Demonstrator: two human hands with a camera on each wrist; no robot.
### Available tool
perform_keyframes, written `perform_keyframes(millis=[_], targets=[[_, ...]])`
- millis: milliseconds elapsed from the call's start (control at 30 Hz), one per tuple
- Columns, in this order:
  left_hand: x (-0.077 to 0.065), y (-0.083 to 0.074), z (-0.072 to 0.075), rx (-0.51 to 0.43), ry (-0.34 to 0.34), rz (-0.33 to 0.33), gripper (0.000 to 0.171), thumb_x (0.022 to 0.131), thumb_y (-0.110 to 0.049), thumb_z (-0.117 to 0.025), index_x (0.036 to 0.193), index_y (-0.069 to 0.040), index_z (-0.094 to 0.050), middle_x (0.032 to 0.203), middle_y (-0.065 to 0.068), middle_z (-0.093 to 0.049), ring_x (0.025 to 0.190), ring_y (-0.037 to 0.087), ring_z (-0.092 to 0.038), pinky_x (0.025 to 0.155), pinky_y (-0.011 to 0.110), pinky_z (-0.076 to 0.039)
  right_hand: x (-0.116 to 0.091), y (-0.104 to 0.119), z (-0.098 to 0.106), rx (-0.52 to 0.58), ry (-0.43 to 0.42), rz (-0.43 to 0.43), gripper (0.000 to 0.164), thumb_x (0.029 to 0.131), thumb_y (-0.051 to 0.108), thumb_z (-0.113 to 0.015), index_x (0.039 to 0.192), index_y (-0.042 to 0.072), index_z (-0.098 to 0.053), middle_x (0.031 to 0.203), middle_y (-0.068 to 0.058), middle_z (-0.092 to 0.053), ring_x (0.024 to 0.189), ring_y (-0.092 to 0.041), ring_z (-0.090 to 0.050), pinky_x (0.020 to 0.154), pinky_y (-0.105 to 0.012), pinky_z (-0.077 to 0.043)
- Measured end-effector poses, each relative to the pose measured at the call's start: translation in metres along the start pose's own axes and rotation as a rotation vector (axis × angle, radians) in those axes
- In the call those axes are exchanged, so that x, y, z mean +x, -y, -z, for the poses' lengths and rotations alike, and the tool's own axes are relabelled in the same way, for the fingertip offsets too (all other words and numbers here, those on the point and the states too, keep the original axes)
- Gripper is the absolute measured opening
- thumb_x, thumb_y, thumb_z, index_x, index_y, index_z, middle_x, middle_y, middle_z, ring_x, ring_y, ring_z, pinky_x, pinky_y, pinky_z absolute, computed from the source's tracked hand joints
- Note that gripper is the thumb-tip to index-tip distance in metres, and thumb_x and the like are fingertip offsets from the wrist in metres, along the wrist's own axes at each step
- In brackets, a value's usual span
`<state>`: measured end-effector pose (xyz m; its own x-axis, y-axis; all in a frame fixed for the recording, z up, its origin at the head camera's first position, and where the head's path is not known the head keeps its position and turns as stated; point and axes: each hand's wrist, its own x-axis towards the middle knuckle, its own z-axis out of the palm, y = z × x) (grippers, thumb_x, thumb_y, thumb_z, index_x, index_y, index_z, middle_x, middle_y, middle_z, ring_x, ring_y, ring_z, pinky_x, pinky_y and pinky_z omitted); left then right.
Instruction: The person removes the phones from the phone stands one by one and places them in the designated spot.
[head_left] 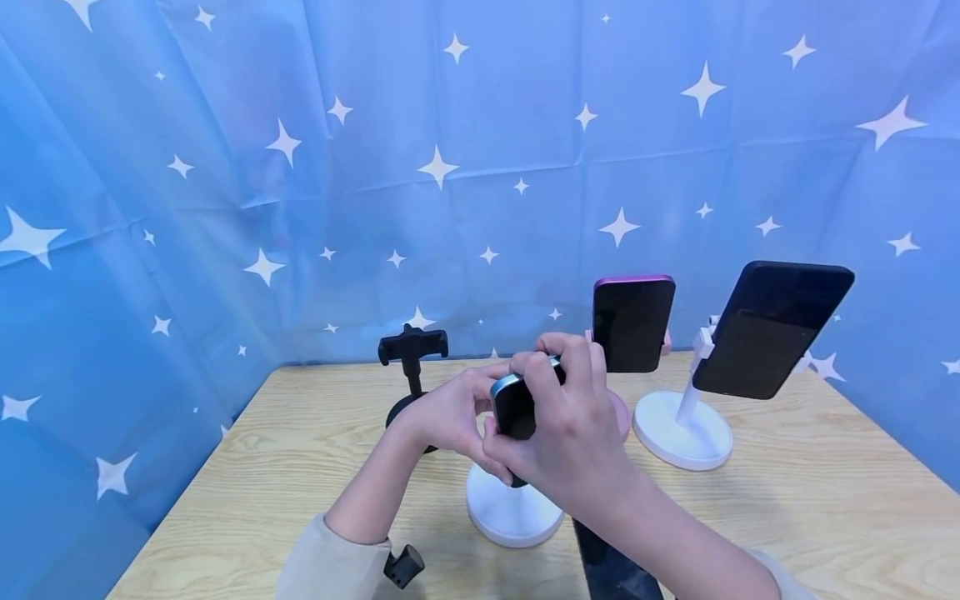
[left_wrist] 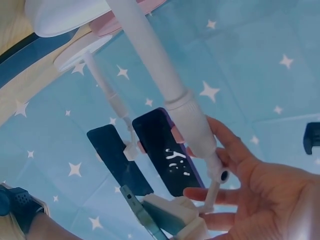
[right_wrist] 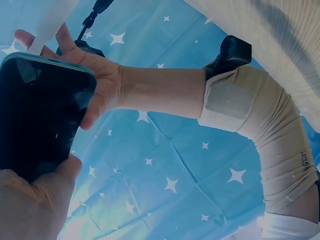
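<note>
A phone point(head_left: 516, 410) with a teal edge and dark screen sits at the clamp of a white phone stand, tilted, its screen towards me. My right hand point(head_left: 573, 425) grips this phone, fingers over its upper edge and thumb at its lower left side. From the left, my left hand point(head_left: 450, 417) holds the stand behind the phone. In the left wrist view, the left fingers curl about the white neck and clamp arm point(left_wrist: 212, 195), and the white clamp point(left_wrist: 187, 212) lies against the phone's back. The round white base point(head_left: 513, 510) rests on the table below.
Left stands a black phone stand point(head_left: 412, 346) with a bare clamp. To the right, a purple-edged phone point(head_left: 633, 325) sits in a pink stand, and a large black phone point(head_left: 772, 333) in another white stand point(head_left: 682, 433). Another dark phone point(head_left: 611, 567) lies beneath my right forearm.
</note>
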<state>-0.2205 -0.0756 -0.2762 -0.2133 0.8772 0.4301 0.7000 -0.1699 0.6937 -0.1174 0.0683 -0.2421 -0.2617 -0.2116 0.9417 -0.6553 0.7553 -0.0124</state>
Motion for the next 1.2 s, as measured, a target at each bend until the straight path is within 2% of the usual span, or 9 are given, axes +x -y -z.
perform_keyframes(millis=[133,267,367,567,667,767,867,1100,1200], targets=[[0.000,0.000,0.000,-0.034,0.004,-0.006,0.053,0.053,0.008,-0.083,0.101,0.001,-0.061,0.127,0.016,-0.045,0.118,0.020,-0.038,0.094,0.035,-0.043,0.000,-0.001,0.001,0.022,-0.007,0.008,0.052,0.048,0.009,-0.078,0.091,0.002,-0.050,0.099,-0.019,-0.043,0.092,-0.034,-0.044,0.083,-0.071,-0.033],[0.003,0.002,-0.001,-0.024,0.009,-0.069,0.056,0.049,0.008,-0.085,0.100,0.001,-0.063,0.131,0.018,-0.042,0.122,0.023,-0.035,0.097,0.037,-0.040,-0.001,-0.002,0.005,0.030,-0.010,-0.006,0.050,0.049,0.011,-0.077,0.091,0.004,-0.050,0.099,-0.018,-0.044,0.089,-0.032,-0.044,0.066,-0.051,-0.048],[0.004,0.004,-0.003,-0.002,0.009,-0.104,0.060,0.047,0.005,-0.086,0.102,0.000,-0.062,0.136,0.017,-0.038,0.127,0.024,-0.031,0.100,0.037,-0.037,-0.002,-0.002,0.009,0.048,0.011,-0.025,0.049,0.050,0.013,-0.076,0.092,0.004,-0.050,0.099,-0.016,-0.043,0.088,-0.030,-0.043,0.051,-0.038,-0.044],[0.000,0.007,-0.005,-0.092,0.016,-0.095,0.062,0.053,0.009,-0.082,0.109,0.004,-0.057,0.128,0.018,-0.040,0.124,0.025,-0.032,0.097,0.040,-0.040,-0.005,-0.004,0.014,0.142,0.053,-0.050,0.050,0.055,0.017,-0.076,0.096,0.002,-0.050,0.099,-0.017,-0.041,0.089,-0.026,-0.044,0.058,-0.039,-0.049],[-0.001,0.008,-0.005,-0.130,0.012,-0.095,0.069,0.059,0.011,-0.078,0.121,-0.014,-0.059,0.125,0.020,-0.040,0.120,0.024,-0.036,0.095,0.040,-0.042,-0.005,-0.006,0.015,0.214,0.048,-0.050,0.044,0.065,0.023,-0.072,0.095,0.000,-0.049,0.098,-0.017,-0.041,0.089,-0.025,-0.044,0.082,-0.046,-0.047],[-0.001,0.009,-0.005,-0.132,0.001,-0.115,0.085,0.065,0.011,-0.072,0.129,-0.039,-0.050,0.124,0.023,-0.039,0.117,0.023,-0.037,0.092,0.040,-0.044,-0.006,-0.007,0.016,0.299,0.042,-0.062,0.041,0.072,0.028,-0.067,0.095,-0.001,-0.049,0.098,-0.016,-0.042,0.092,-0.025,-0.043,0.099,-0.054,-0.031],[0.000,0.010,-0.005,-0.112,-0.007,-0.143,0.091,0.066,0.010,-0.068,0.129,-0.050,-0.042,0.118,0.023,-0.041,0.111,0.022,-0.038,0.087,0.040,-0.047,-0.010,-0.011,0.018,0.349,0.049,-0.094,0.044,0.068,0.027,-0.071,0.097,0.001,-0.051,0.101,-0.013,-0.043,0.099,-0.024,-0.042,0.100,-0.041,-0.034],[0.002,0.008,-0.003,-0.050,-0.023,-0.093,0.048,0.065,0.002,-0.073,0.111,0.002,-0.060,0.108,0.013,-0.046,0.103,0.021,-0.041,0.081,0.034,-0.049,-0.025,-0.029,0.031,0.322,0.137,-0.227,0.060,0.053,0.017,-0.082,0.105,0.005,-0.053,0.108,-0.006,-0.044,0.108,-0.022,-0.040,0.096,-0.033,-0.041],[0.002,0.007,-0.002,-0.027,-0.031,-0.040,0.046,0.065,0.001,-0.074,0.108,0.007,-0.060,0.109,0.013,-0.047,0.102,0.020,-0.043,0.081,0.035,-0.050,-0.023,-0.029,0.046,0.216,0.193,-0.301,0.062,0.051,0.014,-0.083,0.104,0.005,-0.051,0.107,-0.006,-0.045,0.104,-0.018,-0.041,0.082,-0.037,-0.049]])
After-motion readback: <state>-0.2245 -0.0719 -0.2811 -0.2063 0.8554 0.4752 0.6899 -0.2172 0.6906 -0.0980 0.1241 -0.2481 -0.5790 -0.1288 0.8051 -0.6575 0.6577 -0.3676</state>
